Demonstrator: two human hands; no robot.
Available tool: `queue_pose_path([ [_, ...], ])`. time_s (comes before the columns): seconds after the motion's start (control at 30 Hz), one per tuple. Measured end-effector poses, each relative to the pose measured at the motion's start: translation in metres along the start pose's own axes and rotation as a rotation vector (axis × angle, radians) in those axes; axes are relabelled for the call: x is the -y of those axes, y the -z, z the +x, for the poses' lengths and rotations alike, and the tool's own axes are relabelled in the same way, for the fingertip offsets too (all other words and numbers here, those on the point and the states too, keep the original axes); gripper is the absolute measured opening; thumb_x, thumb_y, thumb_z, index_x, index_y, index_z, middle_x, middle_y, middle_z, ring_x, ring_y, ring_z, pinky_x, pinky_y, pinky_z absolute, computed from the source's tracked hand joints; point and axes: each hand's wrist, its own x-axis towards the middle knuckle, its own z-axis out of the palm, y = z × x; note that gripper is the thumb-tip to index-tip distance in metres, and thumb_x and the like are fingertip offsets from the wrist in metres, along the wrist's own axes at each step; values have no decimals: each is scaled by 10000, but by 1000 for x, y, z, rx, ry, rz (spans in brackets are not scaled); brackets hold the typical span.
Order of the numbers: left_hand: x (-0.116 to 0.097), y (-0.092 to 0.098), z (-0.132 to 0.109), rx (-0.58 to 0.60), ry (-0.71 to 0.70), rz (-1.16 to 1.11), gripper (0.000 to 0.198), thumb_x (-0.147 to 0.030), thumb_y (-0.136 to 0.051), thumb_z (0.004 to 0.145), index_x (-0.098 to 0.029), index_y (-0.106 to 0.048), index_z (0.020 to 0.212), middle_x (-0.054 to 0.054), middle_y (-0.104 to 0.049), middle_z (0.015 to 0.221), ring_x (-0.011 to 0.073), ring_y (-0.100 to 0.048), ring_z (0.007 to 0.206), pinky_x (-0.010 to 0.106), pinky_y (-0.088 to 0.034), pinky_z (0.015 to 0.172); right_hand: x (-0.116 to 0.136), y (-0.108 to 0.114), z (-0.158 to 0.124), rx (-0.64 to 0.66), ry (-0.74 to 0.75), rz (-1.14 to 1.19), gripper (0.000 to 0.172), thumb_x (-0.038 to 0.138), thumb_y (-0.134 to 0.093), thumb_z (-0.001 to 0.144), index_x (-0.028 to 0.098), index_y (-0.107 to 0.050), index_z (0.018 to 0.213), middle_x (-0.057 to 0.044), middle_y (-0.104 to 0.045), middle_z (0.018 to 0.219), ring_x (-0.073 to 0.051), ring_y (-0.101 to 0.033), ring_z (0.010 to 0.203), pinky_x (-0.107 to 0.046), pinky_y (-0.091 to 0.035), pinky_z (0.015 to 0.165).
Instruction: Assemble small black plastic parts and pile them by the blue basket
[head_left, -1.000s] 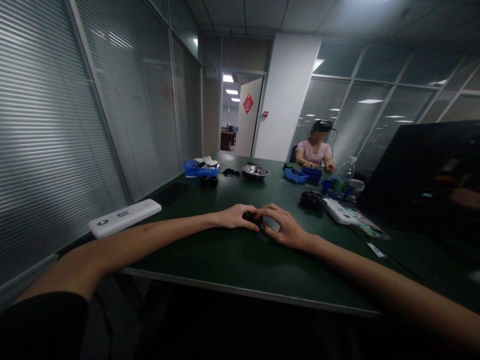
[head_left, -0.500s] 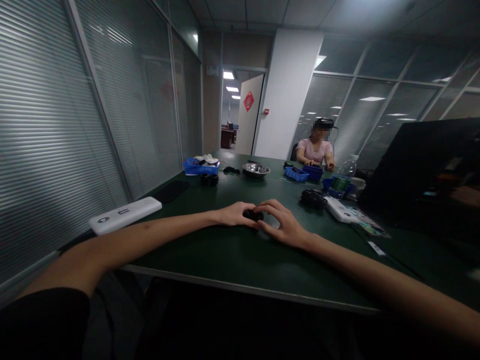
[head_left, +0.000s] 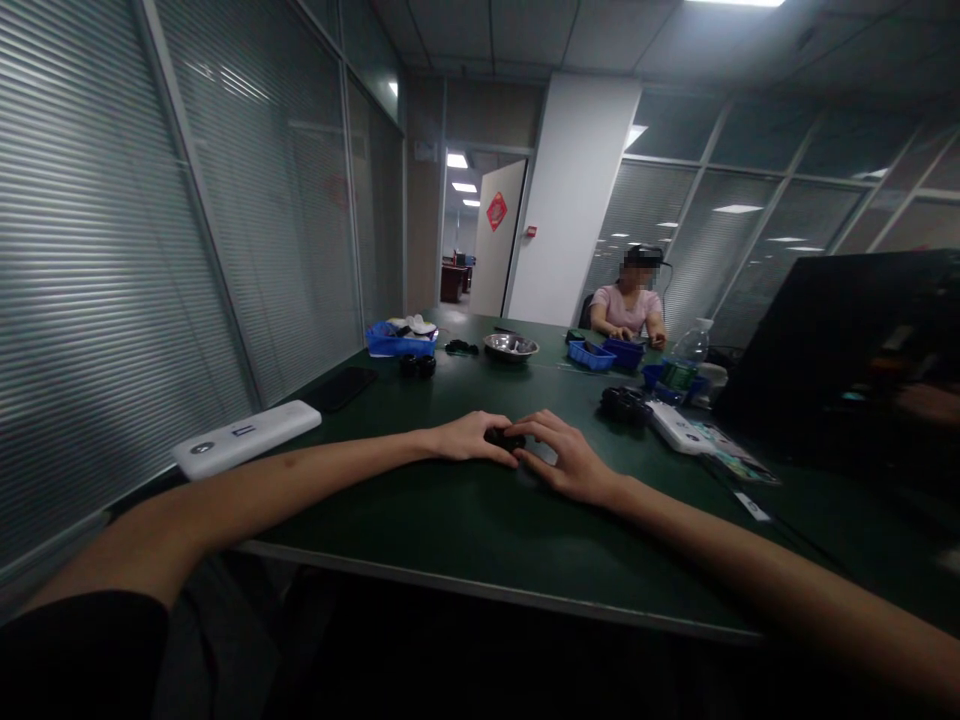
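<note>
Both my arms stretch out over a dark green table [head_left: 450,520]. My left hand [head_left: 469,437] and my right hand [head_left: 566,458] meet at the table's middle. Between their fingertips sits a small black object [head_left: 501,437], too dark to name. The fingers of both hands curl and pinch on it from either side. Just past my right hand lies a cluster of black parts [head_left: 622,402] on the table.
A white power bank [head_left: 246,437] and a black phone [head_left: 341,386] lie at the left. Blue trays [head_left: 399,338], a steel bowl [head_left: 511,346], a water bottle [head_left: 686,358] and a white device [head_left: 679,426] stand farther back. Another person [head_left: 628,303] sits at the far end. A black monitor [head_left: 847,350] stands at right.
Both hands stay pinched on the small black object at the same spot; only the fingers shift slightly. The view has tilted a little.
</note>
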Motion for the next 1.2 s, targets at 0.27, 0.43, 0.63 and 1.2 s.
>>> queue_pose_path([
  [0.27,3,-1,0,-18,-19,-24,483,-497,-790,778,-143,-663,1081,45,-655,1027,201,-615,954,306,-444,829,0,-1,0,7,13,9,309,194,-599,937,262,-629,1238,-82,-699,1170,-267,-618,1080,-457,-546,928],
  [0.43,1,0,-1,-8,-9,-54,509,-495,-801,774,-159,-659,1129,55,-668,1089,216,-629,1020,335,-455,894,0,-1,-2,14,0,-5,376,134,-589,900,259,-614,1254,-88,-683,1123,-268,-605,1062,-447,-558,903],
  [0.63,0,0,-1,-6,-29,-38,481,-481,-804,774,-167,-671,1113,48,-662,1092,210,-620,1028,331,-448,920,-3,0,-5,29,-22,18,393,77,-567,891,234,-606,1249,-102,-628,1128,-261,-600,1075,-434,-545,929],
  [1.2,3,-1,0,-9,-8,-65,528,-485,-784,786,-138,-659,1163,65,-675,1083,219,-631,999,320,-452,853,-2,-2,-3,-18,-4,33,340,225,-557,986,261,-576,1324,-113,-586,1275,-274,-583,1171,-477,-510,1006],
])
